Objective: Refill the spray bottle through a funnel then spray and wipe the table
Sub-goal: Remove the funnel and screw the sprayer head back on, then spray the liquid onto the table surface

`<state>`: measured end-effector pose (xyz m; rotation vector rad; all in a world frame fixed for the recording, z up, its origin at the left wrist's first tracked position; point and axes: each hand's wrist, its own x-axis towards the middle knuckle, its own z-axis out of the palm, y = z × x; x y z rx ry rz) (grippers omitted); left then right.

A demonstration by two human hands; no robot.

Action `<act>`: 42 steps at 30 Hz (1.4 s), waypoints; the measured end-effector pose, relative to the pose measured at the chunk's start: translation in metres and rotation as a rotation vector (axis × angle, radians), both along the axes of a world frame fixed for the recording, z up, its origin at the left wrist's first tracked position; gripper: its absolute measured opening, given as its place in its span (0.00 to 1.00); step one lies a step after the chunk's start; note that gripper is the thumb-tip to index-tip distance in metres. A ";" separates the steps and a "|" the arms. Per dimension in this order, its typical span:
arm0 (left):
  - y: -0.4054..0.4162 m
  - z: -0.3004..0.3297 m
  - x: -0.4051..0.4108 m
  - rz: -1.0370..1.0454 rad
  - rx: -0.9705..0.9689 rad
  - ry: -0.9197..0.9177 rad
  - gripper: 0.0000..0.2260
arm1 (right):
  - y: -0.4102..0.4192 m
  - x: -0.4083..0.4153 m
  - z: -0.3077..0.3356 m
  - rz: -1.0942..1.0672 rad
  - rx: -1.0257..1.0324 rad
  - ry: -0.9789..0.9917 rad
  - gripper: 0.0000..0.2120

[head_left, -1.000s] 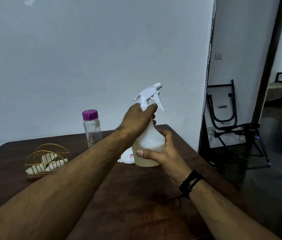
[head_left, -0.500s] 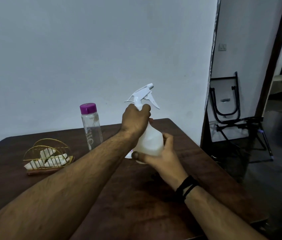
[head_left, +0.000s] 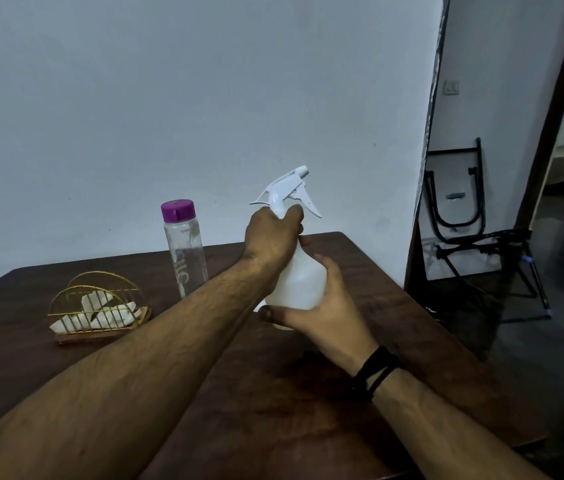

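Observation:
A white translucent spray bottle (head_left: pixel 299 282) with a white trigger head stands upright just above the dark wooden table (head_left: pixel 273 393). My left hand (head_left: pixel 271 233) is closed around its neck, right under the trigger head. Cupping the bottle's body from the right and below is my right hand (head_left: pixel 322 310), with the thumb across the front. A sliver of the white funnel (head_left: pixel 259 308) shows behind the bottle's base; the rest is hidden. A clear water bottle (head_left: pixel 185 254) with a purple cap stands to the left.
A gold wire holder (head_left: pixel 96 311) with white napkins sits at the table's left. A white wall runs behind the table. To the right of the table edge is a dark floor with a folded black metal stand (head_left: pixel 460 202) and a black chair frame (head_left: pixel 502 271).
The bottle and both hands have come down slightly toward the table, and the view has shifted a little to the right. Both grips are unchanged.

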<state>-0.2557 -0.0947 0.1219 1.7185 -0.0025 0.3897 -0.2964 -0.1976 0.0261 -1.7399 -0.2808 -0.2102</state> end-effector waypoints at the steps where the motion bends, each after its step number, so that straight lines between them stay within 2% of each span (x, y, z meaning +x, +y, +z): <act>1: 0.000 -0.001 0.000 -0.015 -0.003 0.003 0.09 | 0.001 0.000 0.000 -0.030 -0.022 -0.023 0.50; 3: 0.002 -0.003 -0.001 -0.062 -0.019 0.028 0.08 | -0.004 0.002 0.001 0.004 0.006 -0.007 0.44; 8: 0.017 -0.006 -0.008 -0.184 -0.088 0.051 0.08 | -0.017 0.001 0.014 0.394 0.185 0.137 0.28; 11: 0.020 -0.006 -0.011 -0.252 -0.152 0.048 0.09 | -0.023 0.002 0.016 0.543 0.203 0.227 0.24; 13: 0.022 -0.005 -0.014 -0.270 -0.146 0.030 0.09 | -0.024 0.004 0.014 0.582 0.218 0.292 0.26; 16: 0.024 0.000 -0.022 -0.299 -0.001 -0.016 0.13 | -0.026 0.003 0.011 0.638 0.287 0.360 0.28; 18: 0.028 0.006 -0.030 -0.342 0.043 0.074 0.13 | -0.028 0.003 0.011 0.677 0.381 0.413 0.31; 21: 0.040 0.015 -0.042 -0.401 -0.017 0.299 0.15 | -0.031 0.002 0.012 0.697 0.426 0.450 0.31; 24: 0.052 0.020 -0.049 -0.410 -0.069 0.258 0.15 | -0.035 -0.001 0.017 0.665 0.390 0.462 0.34; 27: 0.054 0.021 -0.056 -0.335 -0.076 0.134 0.13 | -0.031 0.003 0.031 0.511 0.211 0.344 0.44; 30: 0.049 0.015 -0.064 -0.288 -0.030 0.078 0.19 | -0.018 0.000 0.056 0.218 -0.131 0.085 0.63; 32: 0.042 0.009 -0.064 -0.259 0.010 0.023 0.21 | -0.008 0.001 0.071 0.131 -0.204 -0.042 0.64; 34: 0.035 0.008 -0.068 -0.222 0.041 -0.024 0.20 | 0.000 0.000 0.082 0.099 -0.189 -0.116 0.54; 36: 0.032 0.007 -0.069 -0.238 0.034 -0.040 0.25 | 0.004 0.000 0.091 0.058 -0.202 -0.126 0.37; 38: 0.032 0.008 -0.073 -0.253 0.040 -0.036 0.24 | 0.003 -0.002 0.096 0.086 -0.213 -0.109 0.22; 40: 0.034 0.008 -0.078 -0.279 0.064 -0.028 0.22 | 0.003 -0.002 0.096 0.165 -0.180 -0.074 0.16; 42: 0.041 0.005 -0.080 -0.311 0.106 -0.009 0.21 | 0.002 -0.003 0.093 0.208 -0.253 -0.074 0.17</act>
